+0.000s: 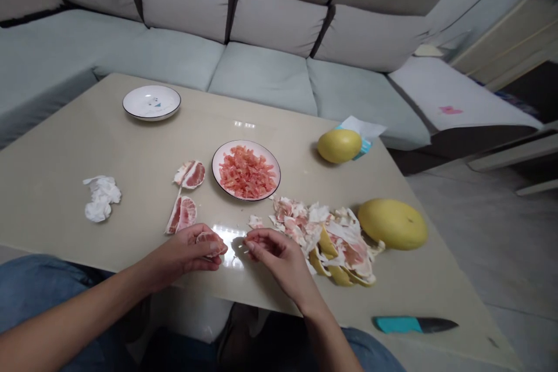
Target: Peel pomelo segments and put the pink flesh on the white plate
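Observation:
Near the table's front edge, my left hand (pixel 192 253) is closed around a pomelo segment (pixel 210 239) with pink flesh and pale membrane. Just to its right, my right hand (pixel 279 256) pinches with thumb and forefinger; a small reddish bit seems to show at the tips, too small to name. Beyond both hands stands a dark-rimmed plate (pixel 216 177) heaped with loose pink pomelo pulp (pixel 247 173). Two more pomelo pieces, a nearer one (pixel 183 215) and a farther one (pixel 192 175), lie left of the plate. Peel and membrane scraps (pixel 335 238) are piled to the right of my right hand.
Two whole yellow pomelos, one near (pixel 392 224) and one far (pixel 339 146), sit on the right, the far one by a tissue pack (pixel 362 131). A teal-handled knife (pixel 414 324) lies front right. Crumpled tissue (pixel 102 197) and another plate (pixel 151 103) are at left. A sofa (pixel 265 72) borders the table.

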`<state>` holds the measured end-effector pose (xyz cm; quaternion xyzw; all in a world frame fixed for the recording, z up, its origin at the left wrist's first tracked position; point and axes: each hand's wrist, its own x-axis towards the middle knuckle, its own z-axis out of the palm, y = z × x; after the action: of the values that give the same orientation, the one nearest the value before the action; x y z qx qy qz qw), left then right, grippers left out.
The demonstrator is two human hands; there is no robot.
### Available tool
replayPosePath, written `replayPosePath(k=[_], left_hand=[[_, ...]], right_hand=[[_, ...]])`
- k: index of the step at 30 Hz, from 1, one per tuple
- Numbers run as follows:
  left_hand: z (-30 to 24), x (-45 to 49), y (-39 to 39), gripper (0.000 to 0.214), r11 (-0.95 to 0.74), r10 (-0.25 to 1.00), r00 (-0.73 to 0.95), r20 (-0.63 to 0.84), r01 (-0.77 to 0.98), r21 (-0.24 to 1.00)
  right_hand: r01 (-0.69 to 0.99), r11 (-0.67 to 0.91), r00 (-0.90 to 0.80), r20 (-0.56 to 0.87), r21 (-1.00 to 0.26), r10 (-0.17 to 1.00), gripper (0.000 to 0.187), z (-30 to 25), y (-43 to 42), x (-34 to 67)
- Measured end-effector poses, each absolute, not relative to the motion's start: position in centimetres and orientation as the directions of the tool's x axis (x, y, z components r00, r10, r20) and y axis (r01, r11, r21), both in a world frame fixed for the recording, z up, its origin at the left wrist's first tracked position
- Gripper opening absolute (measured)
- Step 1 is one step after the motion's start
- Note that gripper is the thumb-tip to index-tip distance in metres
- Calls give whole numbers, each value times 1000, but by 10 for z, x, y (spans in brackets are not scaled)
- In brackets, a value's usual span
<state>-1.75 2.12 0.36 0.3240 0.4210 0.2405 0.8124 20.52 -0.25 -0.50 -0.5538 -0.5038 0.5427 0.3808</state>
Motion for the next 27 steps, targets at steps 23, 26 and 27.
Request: replayPosePath(k=[23, 26, 27], left_hand=[[5, -15, 16, 23, 480, 818, 443, -366, -175, 860], [5, -10, 12, 20, 406, 849, 429, -307, -159, 900], [4, -9, 11, 19, 394, 855, 422, -300, -154, 906]], right_hand=[[454, 258, -164, 205, -853, 965, 12, 23, -2, 184], [447, 297, -132, 266, -844, 955, 8, 18, -18, 179], [449, 314, -131, 286, -836, 949, 9, 17, -20, 179]])
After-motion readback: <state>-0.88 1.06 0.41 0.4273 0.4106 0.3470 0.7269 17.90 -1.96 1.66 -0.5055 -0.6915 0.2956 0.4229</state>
